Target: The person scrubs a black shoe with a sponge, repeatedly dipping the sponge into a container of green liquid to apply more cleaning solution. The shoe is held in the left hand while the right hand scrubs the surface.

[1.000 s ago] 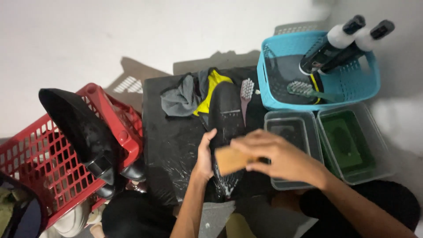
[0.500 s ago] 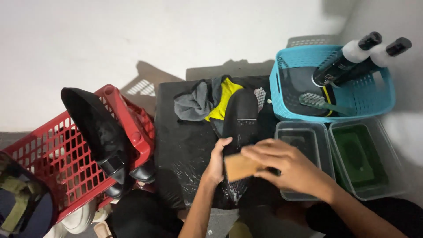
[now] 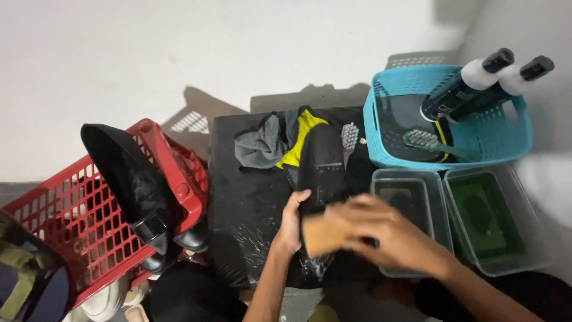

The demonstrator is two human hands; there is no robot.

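The right hand [image 3: 387,235] has its grip clenched on a tan rectangular brush block [image 3: 322,234], pressed against the black leather shoe [image 3: 322,170]; the hand is blurred. The left hand [image 3: 292,223] grasps the shoe's left side, holding it on the black plastic-covered counter [image 3: 250,209]. Beyond the shoe's far end lie a grey and yellow cloth [image 3: 277,140] and a small white-bristled brush [image 3: 349,136]. Right of the shoe sit two clear plastic tubs [image 3: 476,220] and a blue slotted basket [image 3: 506,134]. Left of it stands a red plastic crate [image 3: 77,220] carrying another black shoe [image 3: 128,179].
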